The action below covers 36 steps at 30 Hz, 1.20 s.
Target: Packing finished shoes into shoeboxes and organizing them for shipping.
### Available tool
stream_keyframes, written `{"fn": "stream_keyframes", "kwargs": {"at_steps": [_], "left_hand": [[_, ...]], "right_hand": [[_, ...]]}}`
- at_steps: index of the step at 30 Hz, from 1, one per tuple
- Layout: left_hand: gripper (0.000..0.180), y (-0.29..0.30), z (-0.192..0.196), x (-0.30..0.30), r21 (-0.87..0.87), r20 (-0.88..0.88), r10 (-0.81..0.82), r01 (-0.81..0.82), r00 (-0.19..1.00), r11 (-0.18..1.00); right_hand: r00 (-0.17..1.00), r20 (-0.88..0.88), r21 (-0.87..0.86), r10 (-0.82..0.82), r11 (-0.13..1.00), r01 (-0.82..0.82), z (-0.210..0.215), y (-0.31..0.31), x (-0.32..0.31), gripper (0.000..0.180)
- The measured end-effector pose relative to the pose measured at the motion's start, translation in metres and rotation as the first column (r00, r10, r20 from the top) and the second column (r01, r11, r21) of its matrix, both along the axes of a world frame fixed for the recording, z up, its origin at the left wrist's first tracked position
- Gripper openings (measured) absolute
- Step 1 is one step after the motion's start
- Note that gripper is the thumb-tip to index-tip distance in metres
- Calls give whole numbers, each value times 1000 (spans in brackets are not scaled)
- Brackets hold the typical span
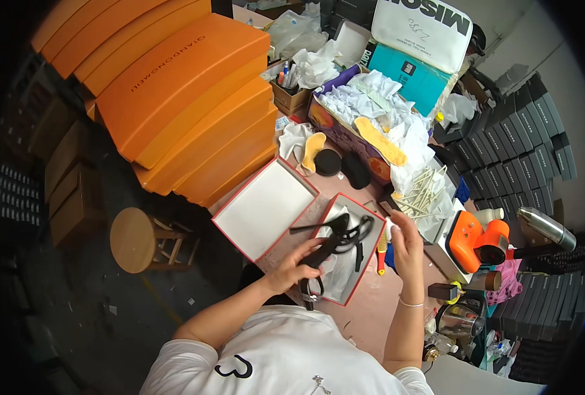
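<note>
A black strappy sandal [337, 242] is in my left hand [293, 268], whose fingers wrap round it. It hangs tilted over an open white shoebox [354, 289] with red edges. White tissue and a dark strip show inside the box. My right hand [407, 247] is raised by the box's right side, apart from the sandal. Its fingers are bent near the thumb, and a small white bit shows beside them; whether they grip it I cannot make out. Left of the box lies its red-edged lid [266, 209], white inside facing up.
Orange shoeboxes [187, 79] are stacked high at the left. A patterned carton [345, 128] of crumpled paper stands behind, with thin sticks [424, 194] to its right. A red-and-yellow brush [381, 255], an orange tool [467, 240] and a wooden stool [132, 240] are nearby.
</note>
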<state>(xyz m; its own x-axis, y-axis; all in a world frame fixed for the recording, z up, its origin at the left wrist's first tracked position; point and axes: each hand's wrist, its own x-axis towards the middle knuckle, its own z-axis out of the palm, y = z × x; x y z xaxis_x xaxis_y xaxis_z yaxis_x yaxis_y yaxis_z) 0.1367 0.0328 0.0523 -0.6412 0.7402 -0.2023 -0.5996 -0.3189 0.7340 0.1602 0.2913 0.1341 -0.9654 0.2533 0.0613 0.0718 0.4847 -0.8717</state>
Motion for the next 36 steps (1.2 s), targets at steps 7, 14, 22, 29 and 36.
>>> {"fn": "stream_keyframes", "kwargs": {"at_steps": [7, 14, 22, 29, 36], "left_hand": [[59, -5, -8, -21, 202, 461, -15, -89, 887, 975], [60, 15, -11, -26, -58, 230, 51, -38, 972, 998], [67, 60, -37, -43, -295, -58, -111, 89, 992, 951], [81, 81, -32, -7, -296, 48, -147, 155, 988, 943], [58, 71, -11, -8, 79, 680, -122, 92, 723, 993]], "right_hand": [[692, 648, 315, 319, 715, -624, -154, -52, 70, 84], [946, 315, 429, 80, 877, -217, -202, -62, 79, 19], [928, 227, -219, -295, 913, 344, -117, -11, 116, 14], [975, 156, -113, -160, 978, 178, -41, -26, 128, 26], [993, 9, -351, -120, 929, 115, -31, -55, 103, 19]]}}
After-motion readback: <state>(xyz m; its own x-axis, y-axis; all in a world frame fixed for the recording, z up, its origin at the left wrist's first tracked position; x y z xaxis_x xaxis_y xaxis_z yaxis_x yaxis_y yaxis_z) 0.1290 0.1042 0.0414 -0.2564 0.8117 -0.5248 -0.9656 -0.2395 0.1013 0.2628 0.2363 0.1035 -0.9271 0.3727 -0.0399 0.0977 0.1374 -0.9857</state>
